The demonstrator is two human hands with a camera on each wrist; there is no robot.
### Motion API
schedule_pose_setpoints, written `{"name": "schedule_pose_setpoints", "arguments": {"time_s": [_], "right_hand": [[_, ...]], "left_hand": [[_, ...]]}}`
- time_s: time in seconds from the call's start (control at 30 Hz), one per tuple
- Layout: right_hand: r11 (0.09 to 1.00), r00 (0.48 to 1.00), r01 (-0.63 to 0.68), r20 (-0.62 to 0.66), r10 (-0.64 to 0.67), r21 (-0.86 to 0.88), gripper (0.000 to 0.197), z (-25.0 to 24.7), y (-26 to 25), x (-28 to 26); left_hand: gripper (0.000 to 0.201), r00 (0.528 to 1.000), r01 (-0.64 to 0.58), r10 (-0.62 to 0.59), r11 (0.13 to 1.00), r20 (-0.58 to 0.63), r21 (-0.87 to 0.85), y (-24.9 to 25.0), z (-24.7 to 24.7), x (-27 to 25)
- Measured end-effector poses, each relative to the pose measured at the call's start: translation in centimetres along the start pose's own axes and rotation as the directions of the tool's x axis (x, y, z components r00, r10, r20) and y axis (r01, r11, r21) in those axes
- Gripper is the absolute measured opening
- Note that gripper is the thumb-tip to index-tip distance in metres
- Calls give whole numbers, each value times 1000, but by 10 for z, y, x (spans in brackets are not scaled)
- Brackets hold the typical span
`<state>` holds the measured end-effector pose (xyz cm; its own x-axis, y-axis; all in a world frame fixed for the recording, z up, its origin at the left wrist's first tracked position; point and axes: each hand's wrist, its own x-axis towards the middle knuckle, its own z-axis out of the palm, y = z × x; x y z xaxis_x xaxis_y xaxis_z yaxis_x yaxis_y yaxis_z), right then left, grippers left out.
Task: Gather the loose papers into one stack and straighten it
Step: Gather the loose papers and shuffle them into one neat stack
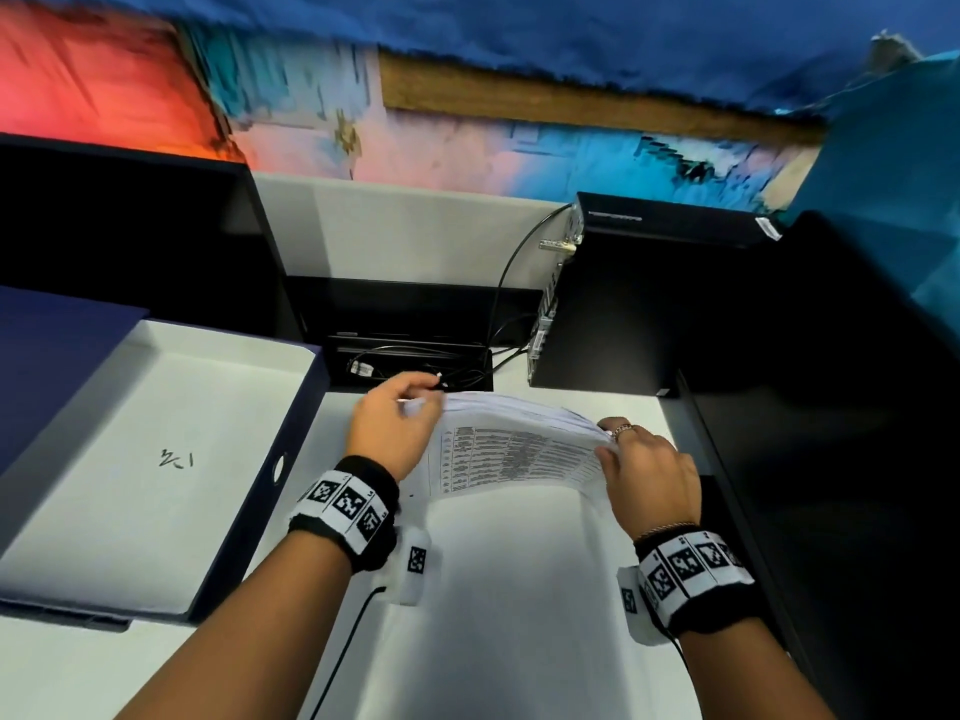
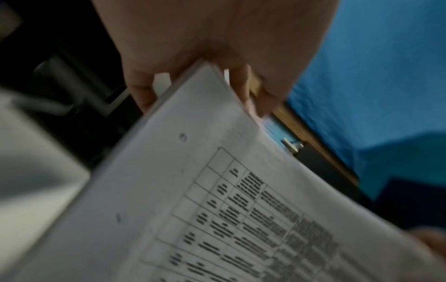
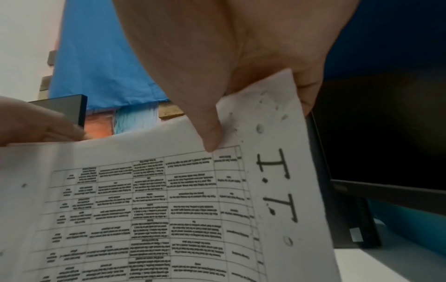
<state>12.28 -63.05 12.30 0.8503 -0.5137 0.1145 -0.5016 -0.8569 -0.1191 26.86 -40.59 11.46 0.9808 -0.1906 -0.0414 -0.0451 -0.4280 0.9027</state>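
A stack of white papers (image 1: 514, 449) with a printed table on the top sheet is held up above the white desk (image 1: 519, 589), bowed in the middle. My left hand (image 1: 395, 423) grips its left end, fingers curled over the far edge. At the other end my right hand (image 1: 644, 470) pinches the papers, thumb on the top sheet. In the left wrist view the papers (image 2: 217, 190) run out from under the left hand (image 2: 205, 57). The right wrist view shows the thumb (image 3: 207, 129) pressing the papers (image 3: 169, 209) beside the handwritten "I.T.".
An open dark-blue box (image 1: 156, 459) with a white inside lies to the left. A black computer case (image 1: 649, 293) with cables (image 1: 498, 314) stands behind on the right. A black monitor (image 1: 130, 226) sits at back left, a dark panel (image 1: 831, 459) along the right.
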Motion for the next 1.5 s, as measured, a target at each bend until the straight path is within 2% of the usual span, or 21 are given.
{"name": "schedule_pose_setpoints", "arguments": {"time_s": [0.07,0.13,0.23,0.3,0.37,0.53,0.63,0.73,0.8,0.87,0.9,0.93,1.0,1.03,1.07,1.1,1.2,1.3,1.37,1.43,1.5], "right_hand": [[1000,999,9,48,-8,-21,9,-6,-2,5],[999,999,15,48,-13,-31,7,-17,-2,8],[999,999,22,39,-20,-44,10,-28,3,10],[997,993,43,116,-36,-57,22,-27,1,8],[993,977,86,203,-68,-81,18,-21,-3,6],[994,993,61,103,-51,-93,12,-27,2,5],[994,979,77,195,-61,-72,14,-25,1,2],[992,988,101,122,-92,-75,12,-24,-3,3],[1000,995,18,-101,-19,-15,35,-26,-2,4],[972,937,-100,-307,164,215,79,-28,4,7],[914,907,-136,-323,269,381,97,-27,7,8],[800,894,-165,-254,368,577,110,-26,11,11],[402,912,-218,39,408,889,117,-23,13,17],[188,927,-223,148,345,956,110,-23,12,19],[44,941,-204,183,285,978,99,-26,10,22],[-7,960,-153,150,236,988,84,-32,5,23],[158,973,46,-80,218,986,39,-53,-14,20],[186,953,129,-174,247,974,23,-48,-25,11],[210,949,12,-78,305,978,25,-27,-30,1],[147,949,-134,84,304,980,27,-6,-34,-9],[157,944,-214,162,287,964,27,5,-38,-14]], "left_hand": [[22,985,-157,103,871,141,465,9,-1,-1],[12,958,-287,225,713,178,639,22,-5,-2],[6,944,-328,259,684,203,652,32,-8,-1],[9,947,-311,140,634,290,708,35,-3,-2],[9,921,-339,28,550,389,764,36,6,-7],[8,910,-401,100,466,403,789,36,12,-9],[25,882,-422,11,464,471,779,35,23,-17],[13,855,-488,66,439,515,754,38,35,-23],[8,871,-474,137,490,472,731,42,29,-21],[7,906,-398,152,625,395,672,44,16,-14],[11,927,-337,145,728,346,597,43,8,-12],[18,944,-268,129,836,303,479,40,2,-10],[21,954,-146,103,980,283,135,36,-5,-10],[14,955,-98,98,995,282,-16,36,-6,-13],[6,956,-64,91,992,278,-105,36,-6,-14],[2,958,-47,94,984,271,-173,37,-5,-15],[8,973,-67,133,947,191,-315,44,0,-18],[6,980,-194,201,953,6,-232,39,5,-29],[15,990,-137,138,966,-10,-219,20,10,-36],[24,996,-26,44,972,72,-235,2,15,-39],[37,992,2,29,972,126,-236,-7,17,-39]]}}
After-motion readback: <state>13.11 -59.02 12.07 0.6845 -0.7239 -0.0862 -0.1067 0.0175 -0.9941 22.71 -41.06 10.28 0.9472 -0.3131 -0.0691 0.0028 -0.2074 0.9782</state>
